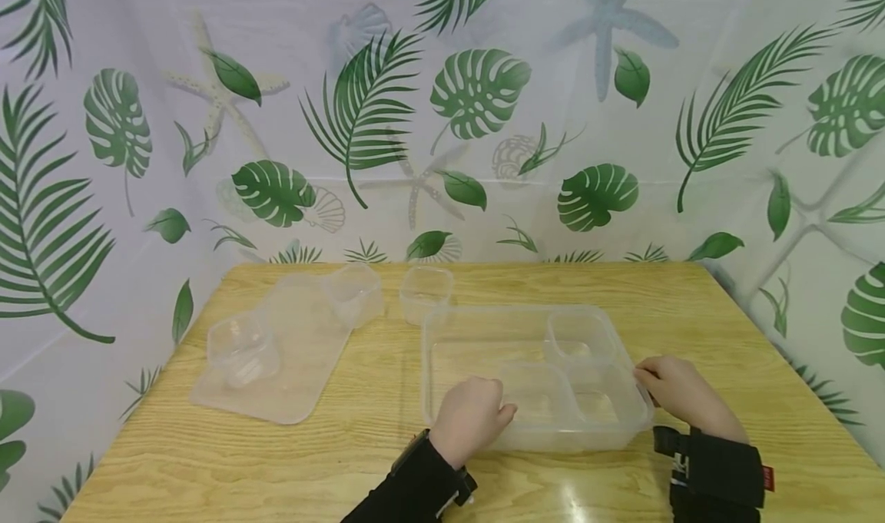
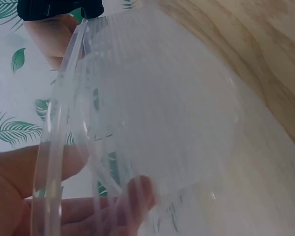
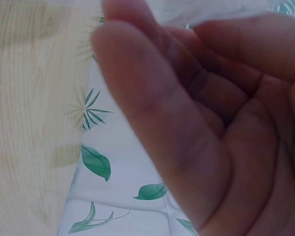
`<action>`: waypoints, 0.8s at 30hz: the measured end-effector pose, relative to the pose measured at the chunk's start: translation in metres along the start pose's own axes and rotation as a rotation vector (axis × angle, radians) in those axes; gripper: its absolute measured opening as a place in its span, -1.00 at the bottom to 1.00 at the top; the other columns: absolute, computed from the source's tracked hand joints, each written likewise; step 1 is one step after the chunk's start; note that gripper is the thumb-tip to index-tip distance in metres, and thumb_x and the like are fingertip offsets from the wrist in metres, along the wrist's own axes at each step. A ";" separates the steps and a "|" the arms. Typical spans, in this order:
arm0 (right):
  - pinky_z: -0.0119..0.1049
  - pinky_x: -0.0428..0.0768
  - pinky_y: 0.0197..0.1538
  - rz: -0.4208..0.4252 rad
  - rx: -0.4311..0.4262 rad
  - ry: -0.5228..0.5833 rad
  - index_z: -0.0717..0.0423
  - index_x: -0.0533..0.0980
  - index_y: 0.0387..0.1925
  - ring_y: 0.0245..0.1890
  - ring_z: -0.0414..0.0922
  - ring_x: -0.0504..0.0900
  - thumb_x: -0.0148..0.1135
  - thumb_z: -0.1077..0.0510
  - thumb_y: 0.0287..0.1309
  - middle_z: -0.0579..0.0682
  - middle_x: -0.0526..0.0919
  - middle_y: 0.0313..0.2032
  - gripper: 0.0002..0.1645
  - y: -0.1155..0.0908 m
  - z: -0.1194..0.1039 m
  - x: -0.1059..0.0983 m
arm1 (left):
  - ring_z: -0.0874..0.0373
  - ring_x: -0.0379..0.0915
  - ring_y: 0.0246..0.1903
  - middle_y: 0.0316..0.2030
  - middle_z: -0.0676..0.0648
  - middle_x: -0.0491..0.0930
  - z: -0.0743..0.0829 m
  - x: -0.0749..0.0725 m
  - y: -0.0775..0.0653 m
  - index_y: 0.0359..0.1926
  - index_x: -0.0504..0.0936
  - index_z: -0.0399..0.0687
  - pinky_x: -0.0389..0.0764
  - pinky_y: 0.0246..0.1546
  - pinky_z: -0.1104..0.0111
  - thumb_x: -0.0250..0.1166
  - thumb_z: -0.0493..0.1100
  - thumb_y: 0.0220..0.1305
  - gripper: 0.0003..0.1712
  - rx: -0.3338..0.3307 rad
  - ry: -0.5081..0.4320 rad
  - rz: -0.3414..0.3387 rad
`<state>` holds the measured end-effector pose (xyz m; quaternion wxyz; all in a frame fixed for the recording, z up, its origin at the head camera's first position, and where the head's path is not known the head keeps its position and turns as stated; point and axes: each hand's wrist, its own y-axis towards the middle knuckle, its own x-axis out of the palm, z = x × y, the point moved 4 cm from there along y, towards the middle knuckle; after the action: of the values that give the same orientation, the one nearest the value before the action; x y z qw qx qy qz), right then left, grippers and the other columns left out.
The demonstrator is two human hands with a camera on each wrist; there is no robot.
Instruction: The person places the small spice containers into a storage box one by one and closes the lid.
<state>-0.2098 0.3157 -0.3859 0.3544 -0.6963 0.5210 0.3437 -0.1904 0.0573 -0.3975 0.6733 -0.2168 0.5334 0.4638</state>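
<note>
A large clear plastic box (image 1: 442, 323) stands on the table with small rounded compartments along its right and front. My left hand (image 1: 470, 419) reaches over the front rim with curled fingers. In the left wrist view, its thumb and fingers show through the clear wall, on either side of the curved edge of a small clear container (image 2: 187, 123). At the right, my right hand (image 1: 681, 392) pinches the box's side rim between thumb and fingers. The right wrist view shows that hand's thumb (image 3: 152, 98) close up, with clear plastic at the top.
A flat translucent lid (image 1: 297, 369) lies at the left. On it are a small clear container (image 1: 242, 346) and, near its back edge, another clear container (image 1: 356, 292). A third small container (image 1: 425, 292) stands behind the box. Leaf-printed cloth (image 1: 484, 147) hangs behind the wooden table (image 1: 373, 400).
</note>
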 end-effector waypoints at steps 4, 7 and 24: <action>-0.28 0.33 -0.54 0.010 -0.008 -0.008 0.40 0.49 -0.29 -0.63 -0.15 0.36 -0.16 0.27 0.27 -0.06 0.41 -0.64 -0.70 0.000 -0.001 -0.001 | 0.34 -0.14 -0.82 -0.80 0.14 -0.05 0.003 0.000 0.001 -0.77 0.14 0.04 -0.02 -0.81 0.55 0.20 -0.07 0.15 -0.51 0.013 0.010 0.001; -0.28 0.33 -0.54 0.015 -0.013 -0.010 0.40 0.49 -0.29 -0.63 -0.15 0.36 -0.15 0.27 0.26 -0.06 0.41 -0.64 -0.70 -0.001 -0.002 -0.001 | 0.34 -0.12 -0.82 -0.80 0.14 -0.04 0.004 0.000 0.000 -0.77 0.16 0.04 -0.03 -0.81 0.55 0.20 -0.05 0.15 -0.52 0.014 0.015 0.005; -0.27 0.39 -0.52 -0.004 -0.010 -0.007 0.44 0.48 -0.24 -0.59 -0.16 0.41 -0.15 0.28 0.26 -0.06 0.46 -0.59 -0.70 -0.001 -0.001 -0.001 | 0.34 0.09 -0.79 -0.73 0.09 0.31 -0.008 -0.035 -0.006 -0.49 0.56 -0.11 0.07 -0.76 0.55 0.20 -0.02 0.15 -0.74 0.052 0.025 0.079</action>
<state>-0.2094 0.3154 -0.3846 0.3536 -0.6979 0.5165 0.3480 -0.1891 0.0346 -0.3690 0.6532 -0.1837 0.5617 0.4734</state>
